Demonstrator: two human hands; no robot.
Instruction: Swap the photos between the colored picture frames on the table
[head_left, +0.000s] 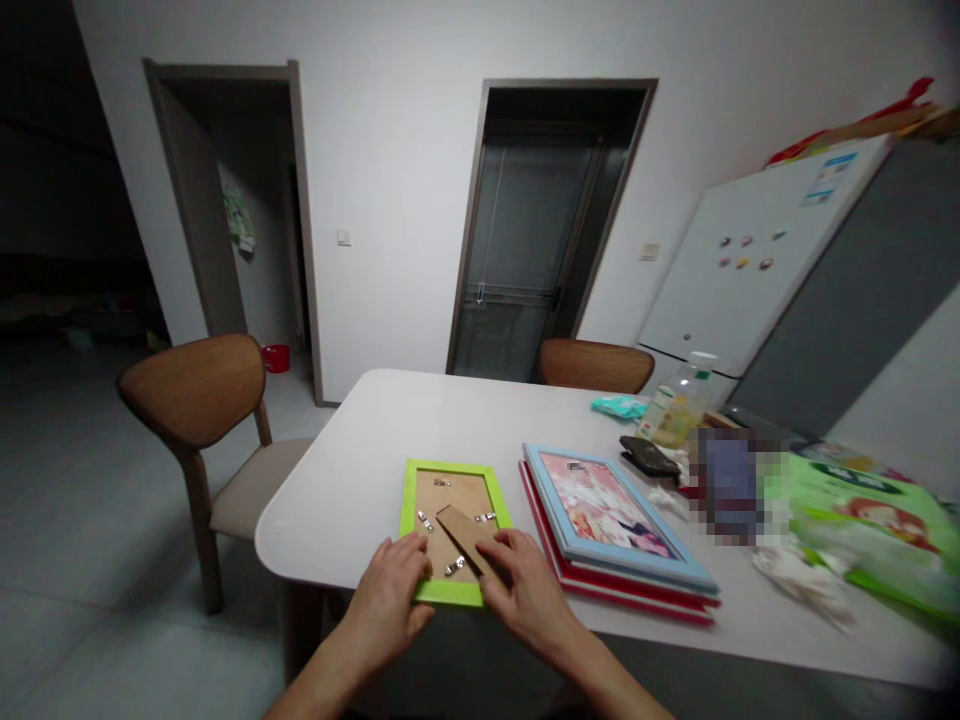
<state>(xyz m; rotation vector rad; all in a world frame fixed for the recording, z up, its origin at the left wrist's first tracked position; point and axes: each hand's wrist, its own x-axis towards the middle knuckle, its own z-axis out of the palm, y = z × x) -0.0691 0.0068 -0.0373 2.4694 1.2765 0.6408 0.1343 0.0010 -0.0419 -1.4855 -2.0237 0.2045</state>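
Note:
A green picture frame (448, 591) lies back side up at the table's near edge, its brown backing board (457, 492) showing several metal clips. A brown stand (466, 535) slants across the board. My left hand (394, 597) rests on the frame's lower left side, fingers bent together over the edge; whether they grip it firmly is hard to see. At the lower right, my right hand (529, 590) has its fingers around the stand's lower end and the frame's edge.
Right of the green frame, a light blue frame (619, 510) with a picture lies on red frames (637, 598). Farther right are a black wallet (649, 457), a bottle (681, 405), crumpled tissues (802, 580) and a green package (874, 520). Wooden chairs (196, 390) stand at the left and far side.

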